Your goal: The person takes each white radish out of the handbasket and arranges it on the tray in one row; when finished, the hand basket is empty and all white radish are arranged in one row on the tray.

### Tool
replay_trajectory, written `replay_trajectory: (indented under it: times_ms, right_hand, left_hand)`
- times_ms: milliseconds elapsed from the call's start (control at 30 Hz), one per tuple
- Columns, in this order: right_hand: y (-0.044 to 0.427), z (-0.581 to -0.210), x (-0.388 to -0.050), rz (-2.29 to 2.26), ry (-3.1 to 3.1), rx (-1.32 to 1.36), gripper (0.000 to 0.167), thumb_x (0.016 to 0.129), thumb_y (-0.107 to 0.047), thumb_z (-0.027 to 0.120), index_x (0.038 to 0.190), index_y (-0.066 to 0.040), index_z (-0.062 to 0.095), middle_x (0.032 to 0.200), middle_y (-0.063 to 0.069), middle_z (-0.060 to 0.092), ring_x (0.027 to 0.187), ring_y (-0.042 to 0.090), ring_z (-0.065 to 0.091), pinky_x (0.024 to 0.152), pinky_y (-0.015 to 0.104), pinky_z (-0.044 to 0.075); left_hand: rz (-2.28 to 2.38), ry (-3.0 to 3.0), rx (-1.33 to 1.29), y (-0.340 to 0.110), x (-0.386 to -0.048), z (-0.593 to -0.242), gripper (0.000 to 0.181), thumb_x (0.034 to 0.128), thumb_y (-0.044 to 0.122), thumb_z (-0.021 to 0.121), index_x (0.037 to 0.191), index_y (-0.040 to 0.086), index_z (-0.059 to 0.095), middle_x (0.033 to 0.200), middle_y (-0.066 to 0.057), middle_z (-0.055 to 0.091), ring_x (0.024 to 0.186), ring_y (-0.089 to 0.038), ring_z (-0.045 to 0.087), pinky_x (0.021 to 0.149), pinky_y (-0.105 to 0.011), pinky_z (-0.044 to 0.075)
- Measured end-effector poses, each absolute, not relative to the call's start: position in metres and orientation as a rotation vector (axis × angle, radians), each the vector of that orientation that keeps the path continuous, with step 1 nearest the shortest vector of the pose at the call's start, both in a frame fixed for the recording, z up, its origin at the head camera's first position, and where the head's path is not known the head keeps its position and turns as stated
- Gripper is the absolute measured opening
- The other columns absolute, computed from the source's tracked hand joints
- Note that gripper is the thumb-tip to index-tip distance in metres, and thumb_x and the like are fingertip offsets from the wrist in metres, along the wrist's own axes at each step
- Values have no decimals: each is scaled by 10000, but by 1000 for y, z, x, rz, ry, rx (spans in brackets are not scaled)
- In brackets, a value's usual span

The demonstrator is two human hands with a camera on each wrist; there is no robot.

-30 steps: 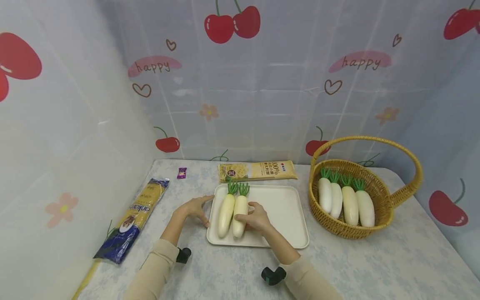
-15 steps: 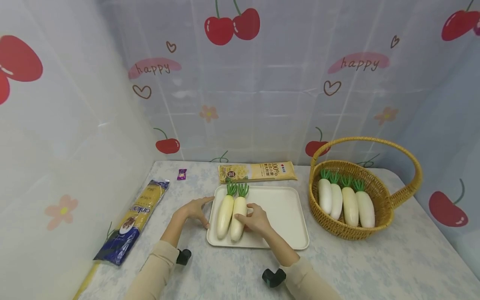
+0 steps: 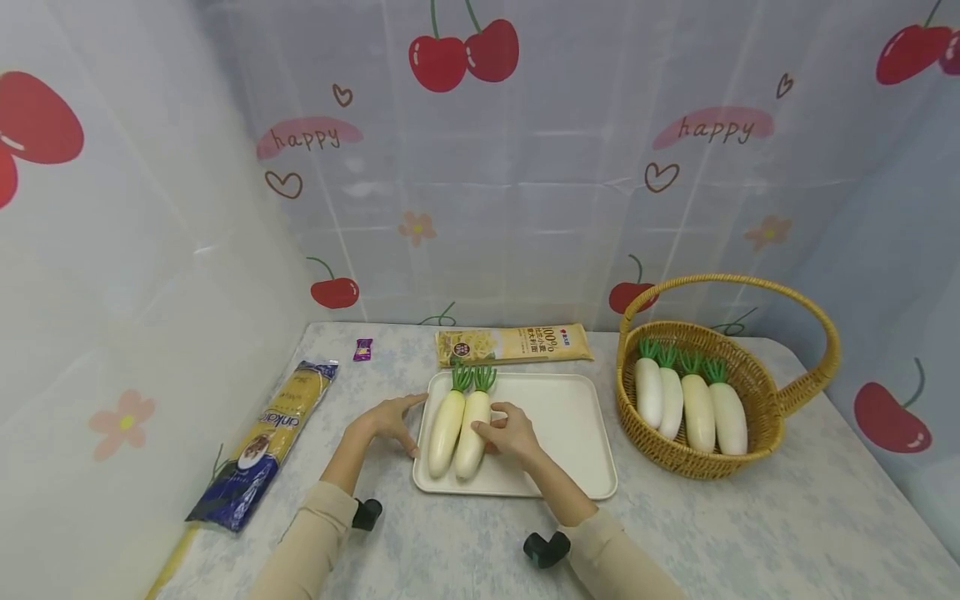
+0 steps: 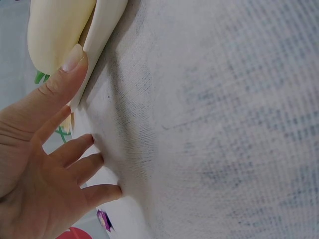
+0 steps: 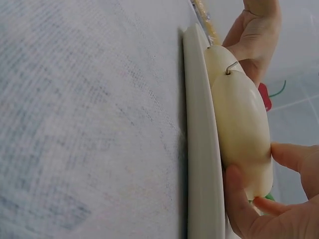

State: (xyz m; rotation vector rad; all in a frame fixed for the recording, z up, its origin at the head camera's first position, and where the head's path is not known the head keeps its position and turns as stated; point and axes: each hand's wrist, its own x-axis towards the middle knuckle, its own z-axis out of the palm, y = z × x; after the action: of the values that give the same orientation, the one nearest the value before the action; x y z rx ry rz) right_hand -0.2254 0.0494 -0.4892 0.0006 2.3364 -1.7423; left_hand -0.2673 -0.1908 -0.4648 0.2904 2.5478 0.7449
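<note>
Two white radishes with green tops lie side by side on a cream tray (image 3: 558, 433). My right hand (image 3: 513, 433) holds the right-hand white radish (image 3: 472, 433), thumb on top and fingers along its right side; the right wrist view shows this radish (image 5: 244, 119) between thumb and fingers. The left-hand white radish (image 3: 447, 433) lies against it. At the tray's left edge is my left hand (image 3: 386, 418), its thumb by the rim. In the left wrist view the left hand (image 4: 55, 164) has its fingers spread, with nothing in its grasp.
A wicker basket (image 3: 652, 446) with several white radishes stands right of the tray. Behind the tray lies a yellow pasta packet (image 3: 513, 344). A blue-and-yellow packet (image 3: 262, 446) and a small purple sweet (image 3: 363, 349) lie to the left. Printed curtains enclose the table.
Both radishes on the tray have shifted slightly left, their lower ends most, with my right hand keeping hold of the right-hand one. My left hand has stayed at the tray's edge.
</note>
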Motion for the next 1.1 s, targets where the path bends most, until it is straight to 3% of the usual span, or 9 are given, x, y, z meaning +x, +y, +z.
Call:
replay_trajectory:
  times_ms: [367,600,733,900,1100]
  right_hand:
    - [64,-482,-214,-1583,2465,-89,630,872,-282,661,1344,64,426,999,203,646,687,222,664,613,316,554]
    - [87,-473,-209,-1545,2499,-160,595,873,-256,662,1330,59,448,1025,217,630,698,246,667,608,337,555]
    - [107,-466,-206,-1555,2517,-158,583,869,-240,673,1325,54,461,1000,192,643,708,264,670,620,360,561]
    - [140,-457,-205,-1515,2589,-166,576,878,-253,665,1327,48,465,1011,168,653,838,255,652,661,343,556]
    - [188,-436,-200,-1495,2661,-243,588,907,-254,627,1344,80,420,1084,243,630,929,320,638,721,345,556]
  left_hand:
    - [731,2555,293,-189,-268,-465,1053,586,167,897,1471,108,329,1488,-228,303,1360,-416,276,1069,-568,290]
    - [731,2552,285,-188,-268,-464,1052,586,161,897,1471,105,329,1483,-232,310,1353,-422,284,1061,-577,296]
    - [728,2550,281,-189,-268,-465,1054,587,164,897,1472,110,327,1484,-231,307,1354,-423,282,1061,-580,295]
    - [725,2549,274,-189,-267,-465,1055,588,166,896,1474,116,325,1482,-229,313,1350,-422,291,1056,-581,301]
    - [727,2555,272,-190,-265,-463,1050,585,161,895,1470,114,333,1468,-236,334,1342,-427,302,1050,-588,303]
